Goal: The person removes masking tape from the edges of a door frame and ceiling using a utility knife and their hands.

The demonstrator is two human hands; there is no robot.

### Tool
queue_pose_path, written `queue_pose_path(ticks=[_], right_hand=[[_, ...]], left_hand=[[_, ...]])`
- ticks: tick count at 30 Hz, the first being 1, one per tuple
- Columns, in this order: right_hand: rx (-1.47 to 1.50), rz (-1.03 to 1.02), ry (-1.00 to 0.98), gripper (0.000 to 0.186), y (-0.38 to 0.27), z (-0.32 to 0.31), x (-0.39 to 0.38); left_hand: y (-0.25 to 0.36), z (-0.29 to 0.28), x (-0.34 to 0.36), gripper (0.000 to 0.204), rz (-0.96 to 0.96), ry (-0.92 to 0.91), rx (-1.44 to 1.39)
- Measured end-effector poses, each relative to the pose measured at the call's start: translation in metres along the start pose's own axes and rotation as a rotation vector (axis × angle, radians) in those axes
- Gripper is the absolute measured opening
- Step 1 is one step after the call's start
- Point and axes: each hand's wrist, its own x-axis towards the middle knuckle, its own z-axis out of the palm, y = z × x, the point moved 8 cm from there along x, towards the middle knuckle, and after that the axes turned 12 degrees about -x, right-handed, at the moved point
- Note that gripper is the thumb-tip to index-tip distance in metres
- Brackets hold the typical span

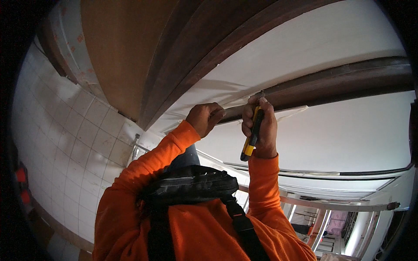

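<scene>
My right hand (266, 128) is wrapped round a yellow and black utility knife (249, 148). Its tip end points up at a dark brown wooden trim (335, 85) that runs across the white wall. To the left, my left hand (203, 119) has its fingers pinched together at the near end of this trim. What they hold, if anything, is hidden. A thin pale strip (292, 112) sticks out along the trim's lower edge, just right of my right hand.
A large brown panel (124, 43) with a dark frame rises at the upper left. White tiles (87, 143) cover the floor at left. A black bag (191, 187) hangs across my front. Metal rails (339, 205) stand at the lower right.
</scene>
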Motion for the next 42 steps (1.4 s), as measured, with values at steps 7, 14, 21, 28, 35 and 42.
queue_pose_path(ticks=[7, 14, 21, 28, 35, 42], right_hand=[[0.042, 0.022, -0.037, 0.034, 0.003, 0.000, 0.005], [0.041, 0.097, 0.077, 0.028, 0.002, 0.002, 0.000], [0.202, 0.080, -0.024, 0.028, 0.003, 0.009, 0.006], [0.069, 0.120, 0.011, 0.038, 0.025, 0.028, 0.020], [0.006, 0.093, -0.069, 0.032, 0.040, 0.049, -0.002], [0.248, 0.207, -0.147, 0.032, 0.062, 0.021, -0.026]], left_hand=[[0.046, -0.005, 0.017, 0.026, 0.191, 0.116, -0.052], [0.094, 0.020, 0.052, 0.034, 0.364, 0.009, -0.174], [0.082, 0.026, 0.055, 0.035, 0.354, 0.000, -0.130], [0.079, 0.004, 0.043, 0.032, 0.510, 0.113, -0.004], [0.033, -0.008, 0.042, 0.019, -0.032, 0.131, -0.769], [0.015, 0.012, 0.031, 0.018, -0.107, 0.132, -0.727]])
